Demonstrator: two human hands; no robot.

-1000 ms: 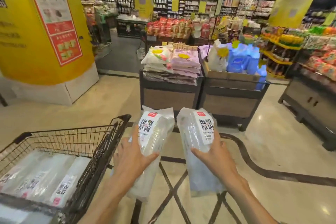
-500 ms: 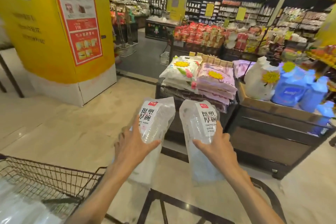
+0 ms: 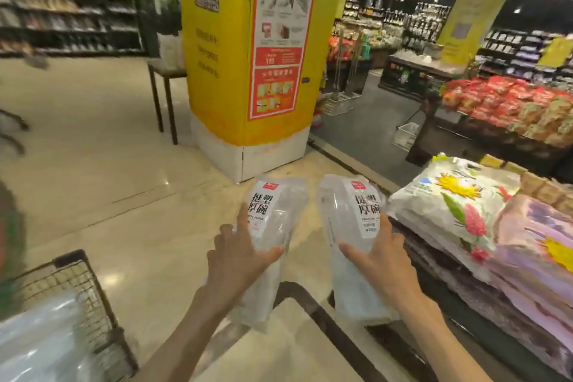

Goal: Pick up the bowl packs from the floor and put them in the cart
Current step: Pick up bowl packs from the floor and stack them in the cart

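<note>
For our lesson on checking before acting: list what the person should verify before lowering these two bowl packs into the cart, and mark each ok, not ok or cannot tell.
1. Left hand grips the left bowl pack: ok.
2. Right hand grips the right bowl pack: ok.
3. Packs held over the cart: not ok; both are to its right, above the floor.
4. Room left in the cart: cannot tell; clear packs already lie inside and most of the basket is out of frame.
5. Path to the cart free of the bagged goods display: ok; the display is on the far side.
</note>
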